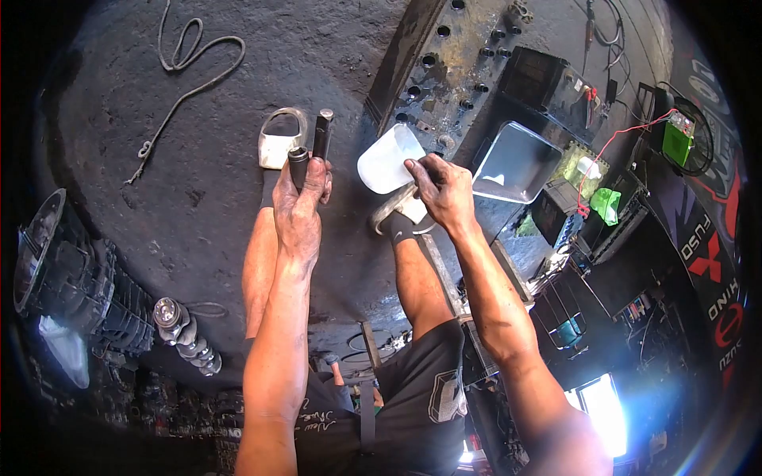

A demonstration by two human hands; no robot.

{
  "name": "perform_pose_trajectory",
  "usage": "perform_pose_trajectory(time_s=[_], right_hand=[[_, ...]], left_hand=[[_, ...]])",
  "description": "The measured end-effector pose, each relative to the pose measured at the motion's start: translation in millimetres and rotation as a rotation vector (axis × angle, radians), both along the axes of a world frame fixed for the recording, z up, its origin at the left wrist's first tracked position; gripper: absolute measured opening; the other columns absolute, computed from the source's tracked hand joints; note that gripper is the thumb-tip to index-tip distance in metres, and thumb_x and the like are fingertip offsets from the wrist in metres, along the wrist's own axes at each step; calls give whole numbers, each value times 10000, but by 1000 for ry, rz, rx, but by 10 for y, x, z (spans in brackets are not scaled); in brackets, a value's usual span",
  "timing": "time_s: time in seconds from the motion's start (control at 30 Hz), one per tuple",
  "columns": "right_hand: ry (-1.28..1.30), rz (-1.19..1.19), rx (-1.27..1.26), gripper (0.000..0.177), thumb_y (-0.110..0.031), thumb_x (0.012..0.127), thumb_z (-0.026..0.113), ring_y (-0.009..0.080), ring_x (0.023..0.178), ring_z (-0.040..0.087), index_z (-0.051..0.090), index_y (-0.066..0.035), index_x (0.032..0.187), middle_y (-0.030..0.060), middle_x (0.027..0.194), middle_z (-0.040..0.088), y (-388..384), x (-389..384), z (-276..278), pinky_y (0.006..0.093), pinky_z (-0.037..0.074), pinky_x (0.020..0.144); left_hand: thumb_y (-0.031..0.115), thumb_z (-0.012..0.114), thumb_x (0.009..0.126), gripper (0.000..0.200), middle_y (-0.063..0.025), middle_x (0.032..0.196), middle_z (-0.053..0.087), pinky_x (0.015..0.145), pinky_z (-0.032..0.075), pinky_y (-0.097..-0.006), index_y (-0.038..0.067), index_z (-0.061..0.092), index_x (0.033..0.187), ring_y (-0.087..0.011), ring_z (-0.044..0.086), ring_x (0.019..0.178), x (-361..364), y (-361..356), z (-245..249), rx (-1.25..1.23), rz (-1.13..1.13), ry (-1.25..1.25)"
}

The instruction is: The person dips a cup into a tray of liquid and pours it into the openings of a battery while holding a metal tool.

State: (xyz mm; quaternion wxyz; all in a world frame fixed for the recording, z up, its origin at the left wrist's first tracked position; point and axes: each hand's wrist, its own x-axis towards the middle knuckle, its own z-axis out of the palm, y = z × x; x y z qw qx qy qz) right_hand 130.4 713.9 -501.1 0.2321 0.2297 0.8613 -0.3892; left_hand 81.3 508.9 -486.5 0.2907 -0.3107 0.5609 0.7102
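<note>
My left hand (300, 206) is closed around two dark metal cylinders. The shorter cylinder (298, 165) has an open, hollow-looking end, and the longer cylinder (322, 135) has a shiny round top; both point away from me, with their lower parts hidden in my fingers. A white translucent plastic container (390, 161) hangs from my right hand (446, 190), its edge pinched between thumb and fingers. This container overlaps the sandal on my right foot in the view.
A metal block with round holes (444, 67) lies ahead, with several small dark parts on it. A rectangular tray (516, 131) and a battery (536, 79) stand to its right. Rope (171, 111) lies far left on the floor; a crankshaft (186, 337) stands near a ribbed housing (71, 278).
</note>
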Motion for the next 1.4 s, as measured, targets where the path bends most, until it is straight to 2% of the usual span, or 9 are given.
perform_pose_trajectory(time_s=[0.23, 0.3, 0.4, 0.5, 0.6, 1.03, 1.1, 1.37, 1.4], right_hand=[[-8, 10, -7, 213, -190, 848, 672, 261, 572, 647, 660, 22, 843, 188, 696, 641, 9, -14, -23, 326, 485, 540], [110, -5, -20, 253, -224, 864, 665, 156, 446, 535, 645, 19, 800, 130, 541, 568, 1, -1, -51, 302, 405, 471], [112, -11, -36, 259, -230, 864, 665, 147, 444, 533, 645, 19, 791, 123, 534, 565, 4, -8, -53, 301, 403, 469], [-21, -22, -39, 203, -179, 843, 674, 265, 597, 659, 668, 22, 873, 189, 730, 654, 26, -11, -62, 323, 491, 551], [9, 3, -24, 203, -182, 842, 673, 268, 581, 649, 665, 20, 857, 187, 711, 647, 31, -38, -50, 329, 480, 540], [-14, 32, -3, 216, -204, 842, 676, 253, 533, 627, 669, 12, 857, 173, 679, 641, 46, -56, -55, 322, 469, 525], [116, 28, 5, 272, -242, 862, 671, 124, 443, 509, 643, 12, 768, 102, 518, 549, 37, -45, -65, 297, 396, 463], [101, 2, -15, 262, -222, 865, 670, 97, 460, 509, 632, 14, 758, 83, 517, 539, 165, -134, 10, 285, 394, 461], [80, 29, 2, 222, -208, 847, 684, 171, 501, 575, 656, 10, 813, 126, 607, 595, 191, -170, 31, 296, 436, 490]], left_hand=[[410, 594, 912, 380, 3, 758, 524, 607, 368, -218, 32, 575, 946, -64, 456, 673, -2, 4, -15, 9, -7, 13], [411, 594, 912, 381, 2, 757, 523, 607, 368, -219, 32, 574, 945, -65, 456, 673, 0, 5, -18, 4, -10, 9], [412, 594, 912, 382, 2, 757, 521, 607, 369, -220, 32, 575, 941, -66, 456, 673, -6, 15, -5, -8, -14, 2], [414, 592, 913, 383, 2, 760, 523, 607, 371, -221, 32, 575, 939, -66, 456, 673, -12, 16, -7, -11, -13, -1], [415, 591, 913, 383, 2, 765, 525, 607, 373, -221, 32, 575, 939, -66, 457, 674, -14, 17, -14, -4, -12, 3], [420, 598, 907, 401, -3, 770, 533, 606, 371, -219, 23, 575, 957, -63, 458, 671, -27, 44, 13, -25, -12, -5], [416, 599, 908, 399, -2, 768, 532, 605, 371, -219, 20, 574, 957, -63, 458, 670, -21, 43, 1, -18, -6, -4], [395, 606, 908, 383, -1, 764, 531, 605, 371, -220, 17, 574, 957, -64, 459, 671, 3, 23, -35, 16, -5, -4], [395, 607, 908, 381, -1, 765, 531, 605, 371, -219, 19, 575, 956, -64, 459, 671, -8, 36, -21, 8, 4, -8]])
